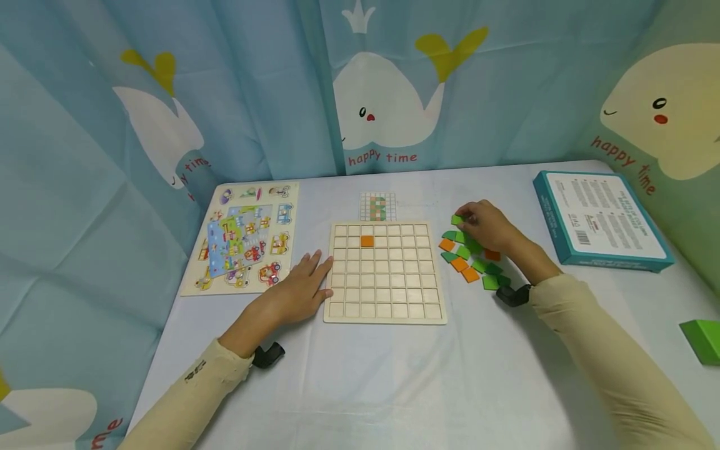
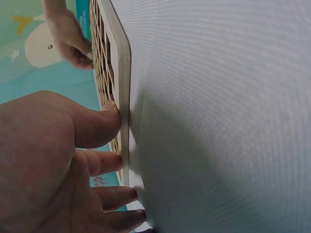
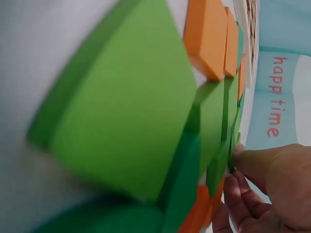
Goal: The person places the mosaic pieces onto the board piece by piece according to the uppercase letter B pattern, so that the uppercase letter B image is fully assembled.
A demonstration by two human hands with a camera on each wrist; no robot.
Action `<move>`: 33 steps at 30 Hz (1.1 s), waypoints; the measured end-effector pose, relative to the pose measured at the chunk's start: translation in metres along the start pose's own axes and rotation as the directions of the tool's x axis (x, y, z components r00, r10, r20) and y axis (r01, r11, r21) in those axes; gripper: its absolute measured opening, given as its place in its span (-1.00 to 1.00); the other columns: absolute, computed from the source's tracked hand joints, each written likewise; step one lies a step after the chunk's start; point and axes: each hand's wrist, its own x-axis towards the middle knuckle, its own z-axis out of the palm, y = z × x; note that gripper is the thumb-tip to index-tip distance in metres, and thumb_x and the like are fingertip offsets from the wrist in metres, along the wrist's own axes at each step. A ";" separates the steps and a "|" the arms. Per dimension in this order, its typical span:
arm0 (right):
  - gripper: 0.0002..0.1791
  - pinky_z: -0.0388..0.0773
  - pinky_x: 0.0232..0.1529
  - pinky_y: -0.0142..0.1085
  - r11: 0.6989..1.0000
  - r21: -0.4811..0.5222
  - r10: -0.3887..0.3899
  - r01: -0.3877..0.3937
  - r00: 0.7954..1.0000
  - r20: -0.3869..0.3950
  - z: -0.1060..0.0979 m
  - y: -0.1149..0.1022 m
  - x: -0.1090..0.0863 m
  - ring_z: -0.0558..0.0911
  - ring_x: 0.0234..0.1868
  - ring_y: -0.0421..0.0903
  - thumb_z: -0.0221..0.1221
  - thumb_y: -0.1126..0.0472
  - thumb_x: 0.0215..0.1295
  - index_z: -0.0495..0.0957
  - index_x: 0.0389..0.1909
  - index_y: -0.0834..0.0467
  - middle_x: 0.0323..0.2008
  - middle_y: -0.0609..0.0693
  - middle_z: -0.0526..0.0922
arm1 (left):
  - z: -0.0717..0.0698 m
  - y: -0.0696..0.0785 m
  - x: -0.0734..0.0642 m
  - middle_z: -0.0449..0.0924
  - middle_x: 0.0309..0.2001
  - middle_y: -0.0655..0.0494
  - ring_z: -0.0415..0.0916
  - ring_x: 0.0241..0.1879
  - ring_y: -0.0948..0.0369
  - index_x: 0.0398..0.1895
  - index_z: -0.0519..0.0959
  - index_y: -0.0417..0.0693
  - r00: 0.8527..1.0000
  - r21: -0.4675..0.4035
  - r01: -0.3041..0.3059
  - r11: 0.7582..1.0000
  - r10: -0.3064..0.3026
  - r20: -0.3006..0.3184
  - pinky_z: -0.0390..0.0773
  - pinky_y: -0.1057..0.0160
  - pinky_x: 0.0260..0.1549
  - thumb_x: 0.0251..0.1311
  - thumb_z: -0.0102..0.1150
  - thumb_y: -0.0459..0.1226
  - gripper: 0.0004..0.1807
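A wooden grid board [image 1: 388,317] lies in the middle of the table, with an orange square tile [image 1: 367,241] in one of its upper cells. My left hand [image 1: 300,289] rests at the board's left edge, fingers loosely extended. In the left wrist view, the thumb of that left hand [image 2: 53,145] touches the board's rim [image 2: 124,87]. Right of the board lie several green and orange tiles [image 1: 470,275]. At the far side of this pile my right hand [image 1: 488,226] pinches a light green tile [image 1: 457,220] between thumb and fingers.
A small pattern card [image 1: 392,206] lies just behind the board. To the left is a picture puzzle board [image 1: 191,286] with a colourful card [image 1: 216,253] on it. A teal box [image 1: 613,219] sits at the back right, and a green block [image 1: 703,340] at the right edge.
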 end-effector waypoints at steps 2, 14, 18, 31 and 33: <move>-0.61 0.48 0.25 0.25 1.000 0.007 -0.008 0.008 1.000 -0.004 0.001 -0.002 0.001 0.48 0.19 0.38 0.08 0.31 0.63 0.45 0.30 0.47 0.16 0.44 0.42 | 0.000 0.000 0.000 -0.28 0.73 -0.17 -0.34 0.70 -0.17 0.75 -0.11 -0.05 1.000 -0.002 0.000 1.000 0.000 0.002 -0.06 -0.19 0.62 0.66 -0.10 0.04 -0.20; -0.62 0.59 0.13 0.15 0.992 0.064 -0.111 0.107 0.993 0.049 0.018 -0.040 0.008 0.53 0.18 0.32 0.04 0.33 0.65 0.44 0.34 0.43 0.20 0.41 0.41 | 0.000 0.001 -0.001 -0.25 0.73 -0.19 -0.31 0.70 -0.19 0.74 -0.07 -0.07 1.000 -0.009 -0.014 1.000 0.014 -0.008 -0.05 -0.19 0.62 0.66 -0.08 0.02 -0.21; -0.63 0.59 0.14 0.10 0.988 0.068 -0.146 0.141 0.987 0.069 0.031 -0.060 0.008 0.56 0.15 0.26 0.08 0.32 0.63 0.47 0.32 0.41 0.18 0.37 0.44 | -0.001 0.002 -0.002 -0.25 0.72 -0.19 -0.31 0.70 -0.20 0.74 -0.06 -0.08 1.000 -0.007 -0.018 1.000 0.018 -0.011 -0.04 -0.19 0.62 0.66 -0.08 0.01 -0.21; -0.67 0.51 0.19 0.15 0.964 0.018 -0.265 0.264 0.961 0.081 0.062 -0.104 0.010 0.62 0.12 0.18 0.22 0.25 0.56 0.56 0.23 0.29 0.13 0.26 0.53 | -0.001 0.001 -0.003 -0.26 0.73 -0.19 -0.31 0.70 -0.19 0.74 -0.06 -0.08 1.000 -0.010 -0.020 1.000 0.020 -0.020 -0.05 -0.19 0.62 0.66 -0.08 0.01 -0.22; -0.70 0.48 0.16 0.17 0.960 0.004 -0.279 0.279 0.958 0.073 0.065 -0.106 0.011 0.62 0.10 0.16 0.25 0.25 0.53 0.59 0.18 0.26 0.11 0.23 0.55 | -0.001 0.001 -0.003 -0.26 0.72 -0.19 -0.31 0.70 -0.20 0.74 -0.06 -0.08 1.000 -0.007 -0.022 1.000 0.021 -0.022 -0.04 -0.20 0.62 0.66 -0.09 0.00 -0.22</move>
